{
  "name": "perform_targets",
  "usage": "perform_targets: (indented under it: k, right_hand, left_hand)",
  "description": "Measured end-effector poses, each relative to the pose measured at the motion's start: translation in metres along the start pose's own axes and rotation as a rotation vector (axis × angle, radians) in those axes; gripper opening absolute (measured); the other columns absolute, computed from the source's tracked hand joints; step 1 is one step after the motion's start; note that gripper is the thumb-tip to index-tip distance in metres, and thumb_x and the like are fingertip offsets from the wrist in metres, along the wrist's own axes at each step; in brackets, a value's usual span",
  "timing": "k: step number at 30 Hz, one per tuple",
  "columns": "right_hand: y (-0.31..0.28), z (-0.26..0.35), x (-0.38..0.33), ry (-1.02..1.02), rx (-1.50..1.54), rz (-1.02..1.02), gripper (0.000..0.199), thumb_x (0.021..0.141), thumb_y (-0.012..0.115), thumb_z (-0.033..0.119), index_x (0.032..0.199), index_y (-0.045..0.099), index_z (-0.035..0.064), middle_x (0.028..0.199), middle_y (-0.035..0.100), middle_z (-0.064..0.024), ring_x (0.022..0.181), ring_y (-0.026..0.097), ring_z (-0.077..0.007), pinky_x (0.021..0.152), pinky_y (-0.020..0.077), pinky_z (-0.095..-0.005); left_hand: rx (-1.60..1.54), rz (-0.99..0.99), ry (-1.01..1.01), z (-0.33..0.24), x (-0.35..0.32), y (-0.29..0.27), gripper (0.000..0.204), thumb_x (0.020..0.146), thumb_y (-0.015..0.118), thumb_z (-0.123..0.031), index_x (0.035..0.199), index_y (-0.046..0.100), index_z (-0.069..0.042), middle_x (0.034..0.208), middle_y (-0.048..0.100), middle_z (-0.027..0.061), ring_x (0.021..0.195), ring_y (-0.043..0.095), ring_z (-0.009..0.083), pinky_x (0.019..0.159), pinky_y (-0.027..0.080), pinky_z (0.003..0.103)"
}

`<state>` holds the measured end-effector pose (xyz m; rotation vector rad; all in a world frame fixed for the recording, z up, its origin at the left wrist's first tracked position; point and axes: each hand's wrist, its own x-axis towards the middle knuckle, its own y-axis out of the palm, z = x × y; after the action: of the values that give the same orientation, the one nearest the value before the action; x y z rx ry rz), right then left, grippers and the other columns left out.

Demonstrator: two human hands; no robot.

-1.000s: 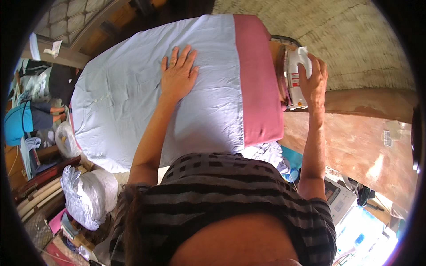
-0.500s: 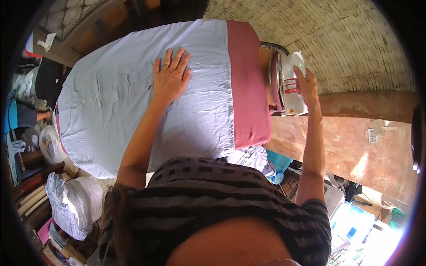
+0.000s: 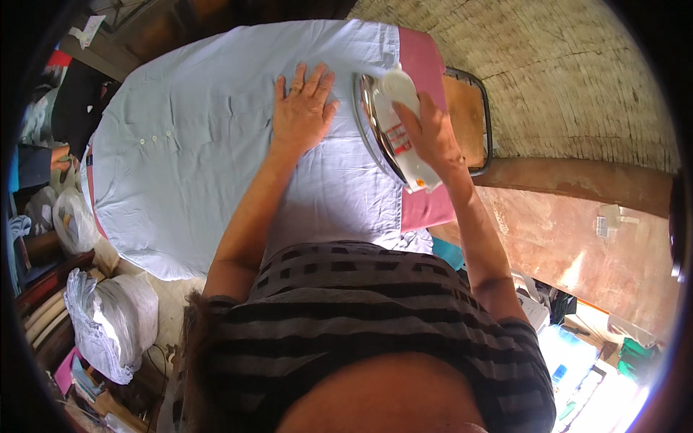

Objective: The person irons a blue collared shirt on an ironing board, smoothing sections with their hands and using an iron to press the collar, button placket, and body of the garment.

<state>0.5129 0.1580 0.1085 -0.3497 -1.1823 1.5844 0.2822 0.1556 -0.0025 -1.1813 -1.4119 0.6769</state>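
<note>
Nearest: person's striped top (image 3: pixel 368 317), dark and grey bands, filling the lower middle. Both bare forearms reach out past it over the ironing board.

Left hand (image 3: pixel 302 119): fully open, palm down, fingers and thumb spread, resting on the pale blue garment (image 3: pixel 202 180). No object in its grip.

Right hand (image 3: pixel 435 137): closed around the handle of the white iron (image 3: pixel 395 137). Part of the grip is hidden behind the hand's own back.

Iron is at the right end of the garment, over the line where pale blue meets the maroon cover (image 3: pixel 427 206). Shiny metal edge faces the left hand, clear gap between the two. Body looks tilted; can't tell if the soleplate touches cloth.

Garment is spread over most of the board, shallow creases throughout. Short row of small buttons (image 3: pixel 154 138) left of the left hand.

Past the maroon strip, right end: brown panel (image 3: pixel 464 119) inside a dark tube frame (image 3: pixel 488 130).

Lower left, off the board: bulging whitish plastic bag (image 3: pixel 126 325). Right side: reddish-brown board (image 3: pixel 548 224) with a small pale label.

Farthest, upper right: rough straw-coloured surface (image 3: pixel 563 79).
</note>
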Motion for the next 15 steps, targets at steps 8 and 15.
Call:
perform_targets:
  k: [8, 15]
  right_hand:
    - [0.039, 0.017, 0.087, 0.173, -0.035, 0.123, 0.044, 0.094, 0.063, 0.04, 0.098, 0.059, -0.0038, 0.078, 0.067, -0.0245, 0.072, 0.07, -0.0377, 0.063, 0.0554, -0.0431]
    - [0.019, 0.011, 0.027, 0.154, 0.024, 0.152, 0.042, 0.094, 0.063, 0.038, 0.099, 0.059, -0.0038, 0.08, 0.066, -0.0256, 0.076, 0.07, -0.0399, 0.065, 0.0532, -0.0454]
  left_hand:
    - [0.085, -0.125, -0.067, 0.034, -0.011, -0.006, 0.045, 0.102, 0.043, -0.038, 0.143, 0.048, -0.023, 0.153, 0.042, -0.0032, 0.141, 0.038, 0.0269, 0.11, 0.027, 0.06]
    - [0.118, -0.117, -0.107, 0.035, -0.016, -0.008, 0.046, 0.102, 0.042, -0.037, 0.145, 0.047, -0.021, 0.153, 0.041, -0.0032, 0.142, 0.036, 0.0268, 0.111, 0.026, 0.06]
